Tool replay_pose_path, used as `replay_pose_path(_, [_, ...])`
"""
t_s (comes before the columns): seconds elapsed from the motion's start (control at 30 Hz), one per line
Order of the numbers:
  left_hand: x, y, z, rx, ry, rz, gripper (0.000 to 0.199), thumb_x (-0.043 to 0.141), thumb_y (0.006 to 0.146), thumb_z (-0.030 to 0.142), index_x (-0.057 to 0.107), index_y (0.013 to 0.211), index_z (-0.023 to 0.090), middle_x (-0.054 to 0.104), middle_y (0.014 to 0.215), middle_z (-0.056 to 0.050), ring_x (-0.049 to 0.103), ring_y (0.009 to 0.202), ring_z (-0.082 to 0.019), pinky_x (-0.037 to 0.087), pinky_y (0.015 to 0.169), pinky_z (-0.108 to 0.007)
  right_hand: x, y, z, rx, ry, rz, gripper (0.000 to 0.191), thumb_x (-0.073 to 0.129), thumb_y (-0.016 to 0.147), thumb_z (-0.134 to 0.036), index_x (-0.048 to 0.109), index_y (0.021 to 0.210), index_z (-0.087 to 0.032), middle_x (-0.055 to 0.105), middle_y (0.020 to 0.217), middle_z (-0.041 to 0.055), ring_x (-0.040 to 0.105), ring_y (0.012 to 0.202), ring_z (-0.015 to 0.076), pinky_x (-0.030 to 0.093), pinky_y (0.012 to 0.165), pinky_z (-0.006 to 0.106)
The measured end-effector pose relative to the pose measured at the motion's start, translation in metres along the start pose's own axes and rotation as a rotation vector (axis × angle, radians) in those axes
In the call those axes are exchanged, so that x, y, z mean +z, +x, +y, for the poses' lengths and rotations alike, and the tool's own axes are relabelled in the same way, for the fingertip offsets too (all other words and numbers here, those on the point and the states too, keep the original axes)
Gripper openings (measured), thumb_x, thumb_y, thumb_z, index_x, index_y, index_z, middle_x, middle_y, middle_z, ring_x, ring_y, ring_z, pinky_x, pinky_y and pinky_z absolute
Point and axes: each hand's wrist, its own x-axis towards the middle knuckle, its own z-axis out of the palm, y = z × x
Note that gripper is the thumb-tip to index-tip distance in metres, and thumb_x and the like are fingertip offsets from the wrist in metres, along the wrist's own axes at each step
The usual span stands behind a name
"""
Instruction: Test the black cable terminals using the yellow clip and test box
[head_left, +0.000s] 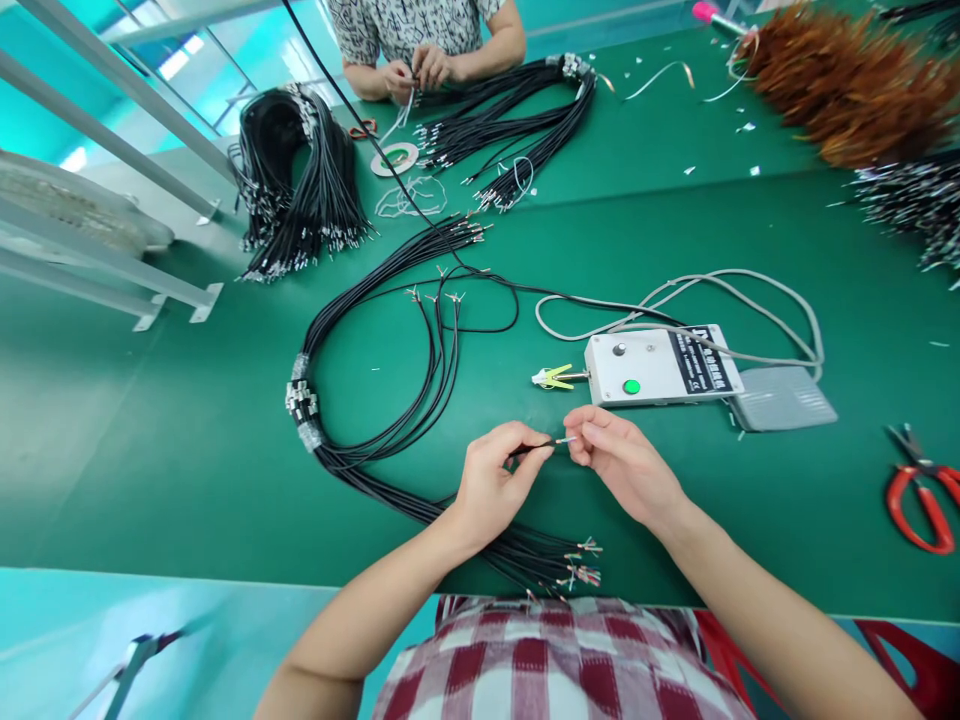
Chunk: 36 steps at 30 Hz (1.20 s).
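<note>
The left hand [499,475] pinches a black cable [534,447] between thumb and fingers, just in from the middle of the desk's [225,430] near edge. The fingertips of the right hand [619,455] are at the cable's bared end, which points to the right; whether they are pinched shut on it cannot be told.

Under the left forearm passes a cable bundle [330,310], curved like a C open to the right. White connectors [302,400] gather at its bend, and one set of stripped ends lies close to the near edge.

Just beyond the right hand sits a white box [637,370] with a green button [631,387]; a yellow clip [556,377] sticks out from its left side. A grey pedal [784,398] lies against its right end, and a grey cord [795,295] loops behind. Farther right, red-handled scissors [921,490] lie nearer the near edge than the far one.

Toward the far edge, from left to right, are a metal frame [180,280], a bent cable pile [292,180], a tape roll [395,159], another bundle [525,120] and a brown bundle [855,85]. A person in a patterned shirt [405,25] works with both hands at that edge.
</note>
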Motion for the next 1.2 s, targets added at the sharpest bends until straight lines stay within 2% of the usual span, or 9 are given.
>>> replay_pose_path(0.37, [0.004, -0.002, -0.001, 0.024, 0.057, 0.063, 0.013, 0.064, 0.089, 0.024, 0.068, 0.078, 0.017, 0.068, 0.070, -0.002, 0.054, 0.058, -0.011, 0.044, 0.056, -0.022, 0.006, -0.005, 0.009, 0.024, 0.024, 0.018, 0.020, 0.077, 0.076, -0.036, 0.067, 0.082, -0.020, 0.054, 0.065, -0.0031, 0.044, 0.061, 0.0104, 0.034, 0.061, 0.027])
replay_pose_path(0.47, [0.006, -0.002, -0.001, -0.019, 0.021, 0.081, 0.015, 0.065, 0.089, 0.025, 0.067, 0.077, 0.016, 0.067, 0.070, -0.002, 0.053, 0.056, -0.010, 0.043, 0.053, -0.021, 0.008, -0.008, 0.015, 0.009, 0.027, 0.042, 0.021, 0.078, 0.076, -0.036, 0.065, 0.082, -0.020, 0.052, 0.063, -0.0042, 0.043, 0.060, 0.0103, 0.032, 0.060, 0.027])
replay_pose_path(0.63, [0.008, -0.004, -0.003, -0.093, -0.073, 0.094, 0.016, 0.067, 0.087, 0.029, 0.068, 0.078, 0.016, 0.067, 0.069, -0.002, 0.057, 0.057, -0.011, 0.049, 0.056, -0.023, 0.007, -0.010, 0.018, -0.027, 0.032, 0.071, 0.023, 0.073, 0.081, -0.042, 0.066, 0.084, -0.021, 0.053, 0.067, -0.0025, 0.043, 0.063, 0.0120, 0.033, 0.061, 0.028])
replay_pose_path(1.03, [0.009, -0.004, -0.005, -0.142, -0.187, 0.103, 0.014, 0.071, 0.085, 0.027, 0.067, 0.077, 0.016, 0.067, 0.070, -0.002, 0.063, 0.058, -0.012, 0.053, 0.059, -0.024, 0.018, -0.005, 0.022, -0.053, 0.057, 0.048, 0.027, 0.072, 0.081, -0.046, 0.065, 0.082, -0.020, 0.053, 0.067, -0.0023, 0.043, 0.062, 0.0117, 0.034, 0.059, 0.027])
replay_pose_path(1.2, [0.012, -0.003, -0.003, -0.244, -0.357, 0.099, 0.019, 0.074, 0.083, 0.029, 0.063, 0.076, 0.015, 0.067, 0.066, -0.001, 0.064, 0.053, -0.011, 0.052, 0.052, -0.021, 0.023, -0.006, 0.030, -0.139, 0.043, 0.142, 0.028, 0.075, 0.080, -0.046, 0.062, 0.081, -0.021, 0.049, 0.063, -0.0046, 0.041, 0.058, 0.0109, 0.033, 0.059, 0.028])
